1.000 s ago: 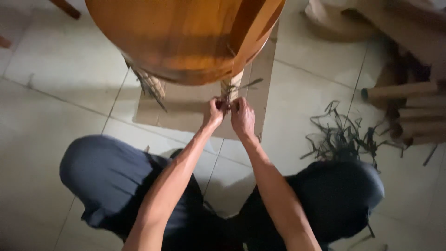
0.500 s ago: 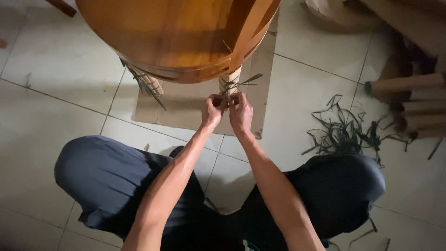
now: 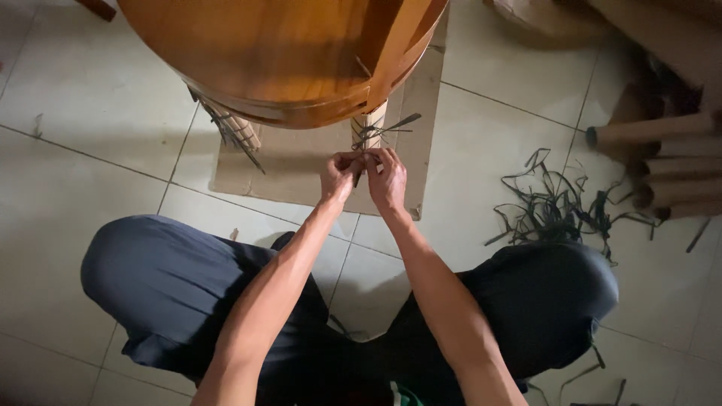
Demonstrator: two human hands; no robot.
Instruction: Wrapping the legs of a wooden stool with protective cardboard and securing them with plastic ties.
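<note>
The scene is dim and warm-toned, with soft light falling from above and slightly behind the camera. The round wooden tabletop (image 3: 286, 53) at the upper centre catches a mild orange sheen but no hard glare. It throws a broad soft shadow onto the tiled floor (image 3: 75, 173) at the left. The upper right corner sinks into murk, and fine detail is grainy and slightly soft throughout.

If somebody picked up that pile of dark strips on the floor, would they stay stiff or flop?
The dark strips would probably flop: they lie curled and tangled. They look thin, so likely light. Being tangled, several might lift together.
</note>
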